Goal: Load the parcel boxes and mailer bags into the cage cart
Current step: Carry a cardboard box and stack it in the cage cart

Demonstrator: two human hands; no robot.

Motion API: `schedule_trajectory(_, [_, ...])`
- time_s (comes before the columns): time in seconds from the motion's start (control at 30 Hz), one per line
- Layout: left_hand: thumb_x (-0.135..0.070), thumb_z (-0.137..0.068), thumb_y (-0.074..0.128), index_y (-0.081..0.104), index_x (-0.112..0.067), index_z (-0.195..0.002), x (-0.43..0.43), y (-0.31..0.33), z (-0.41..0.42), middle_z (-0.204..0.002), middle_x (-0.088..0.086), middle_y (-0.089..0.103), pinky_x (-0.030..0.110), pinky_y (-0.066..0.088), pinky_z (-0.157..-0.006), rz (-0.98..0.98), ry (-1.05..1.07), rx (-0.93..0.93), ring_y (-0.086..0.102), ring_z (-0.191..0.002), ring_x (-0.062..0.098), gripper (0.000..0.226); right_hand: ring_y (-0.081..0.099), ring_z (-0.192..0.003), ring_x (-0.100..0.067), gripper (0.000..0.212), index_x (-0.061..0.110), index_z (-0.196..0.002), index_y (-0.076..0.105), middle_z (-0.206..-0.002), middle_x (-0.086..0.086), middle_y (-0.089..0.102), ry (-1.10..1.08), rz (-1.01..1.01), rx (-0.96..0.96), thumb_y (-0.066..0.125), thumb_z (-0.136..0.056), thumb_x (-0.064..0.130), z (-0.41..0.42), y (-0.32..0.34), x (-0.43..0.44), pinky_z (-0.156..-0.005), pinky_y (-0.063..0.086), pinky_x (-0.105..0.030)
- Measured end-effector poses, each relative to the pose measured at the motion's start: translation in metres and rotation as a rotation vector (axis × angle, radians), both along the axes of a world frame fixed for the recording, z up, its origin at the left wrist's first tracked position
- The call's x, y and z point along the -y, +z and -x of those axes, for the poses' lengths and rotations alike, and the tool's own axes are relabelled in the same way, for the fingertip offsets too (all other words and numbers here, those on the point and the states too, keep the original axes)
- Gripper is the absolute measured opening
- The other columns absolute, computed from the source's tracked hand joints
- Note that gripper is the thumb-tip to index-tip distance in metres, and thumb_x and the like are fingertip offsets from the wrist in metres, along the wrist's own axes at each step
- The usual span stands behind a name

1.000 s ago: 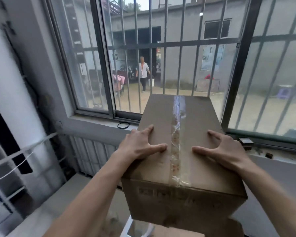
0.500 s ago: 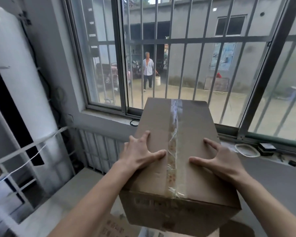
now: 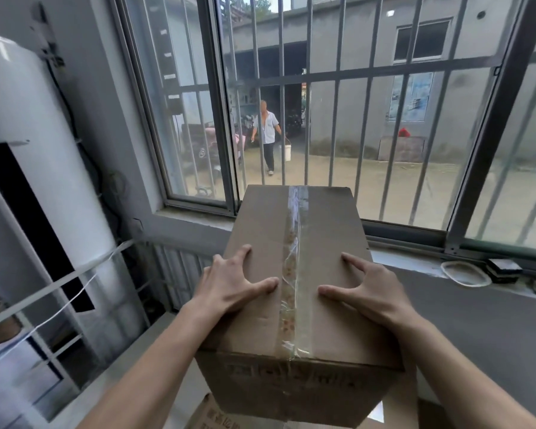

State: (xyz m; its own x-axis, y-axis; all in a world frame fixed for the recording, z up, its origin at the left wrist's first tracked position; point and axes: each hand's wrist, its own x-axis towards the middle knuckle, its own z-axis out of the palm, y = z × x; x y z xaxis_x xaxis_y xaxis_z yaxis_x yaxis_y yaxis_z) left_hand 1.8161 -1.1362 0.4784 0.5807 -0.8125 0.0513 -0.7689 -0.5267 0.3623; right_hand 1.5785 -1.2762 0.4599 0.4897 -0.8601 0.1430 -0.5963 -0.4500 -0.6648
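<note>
In the head view, your left hand and right hand stayed spread flat, pressing the parcel box top, gripping nothing. The box had barely shifted atop another carton beside the cage cart bars. It was probably seated.

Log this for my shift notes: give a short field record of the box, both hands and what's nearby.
box: brown cardboard, shut, clear tape along the top seam
left hand: fingers spread on the box top, left of the tape
right hand: fingers spread on the top, right of the tape
below: printed box partly visible; contact hidden
behind: barred window
left: white rails, possibly the cart
</note>
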Motion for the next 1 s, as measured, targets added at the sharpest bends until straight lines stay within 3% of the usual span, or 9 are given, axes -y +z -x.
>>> schedule_trajectory(0.33, [-0.089,-0.068,0.055,0.021,-0.043,-0.155,0.006,-0.006,-0.09,-0.131,0.018,0.048,0.045,0.045,-0.101,0.013,-0.041,0.009,0.054,-0.119,0.04,0.103,0.05,-0.133,-0.022,0.107,0.032,-0.148,0.047,-0.144,0.0,0.056,-0.026,0.005,0.003,0.081,-0.054,0.072,-0.087,-0.005,-0.005,-0.109,0.04,-0.037])
schedule_trajectory(0.67, [-0.09,-0.065,0.056,0.023,-0.044,-0.154,0.002,-0.01,-0.209,-0.13,0.018,0.048,0.046,0.044,-0.104,0.046,-0.142,-0.01,0.054,-0.118,0.042,0.105,0.051,-0.133,-0.022,0.118,0.026,-0.15,0.045,-0.145,0.001,0.056,-0.14,0.014,0.018,0.075,-0.048,0.077,-0.19,0.001,-0.041,-0.109,0.041,-0.037])
schedule_trajectory(0.9, [-0.091,-0.064,0.056,0.021,-0.044,-0.154,0.0,-0.008,-0.232,-0.131,0.019,0.048,0.047,0.043,-0.104,0.009,-0.202,0.014,0.054,-0.119,0.043,0.107,0.054,-0.13,-0.026,0.117,0.026,-0.149,0.047,-0.142,-0.003,0.058,-0.198,0.042,0.028,0.071,-0.048,0.078,-0.211,-0.004,-0.06,-0.106,0.043,-0.039])
schedule_trajectory(1.0, [-0.093,-0.062,0.054,0.02,-0.045,-0.155,-0.002,-0.016,-0.23,-0.134,0.019,0.047,0.047,0.041,-0.107,-0.03,-0.209,-0.011,0.052,-0.122,0.042,0.11,0.054,-0.13,-0.026,0.108,0.026,-0.148,0.049,-0.142,-0.002,0.059,-0.203,0.035,0.032,0.079,-0.055,0.071,-0.209,-0.012,-0.062,-0.106,0.043,-0.039])
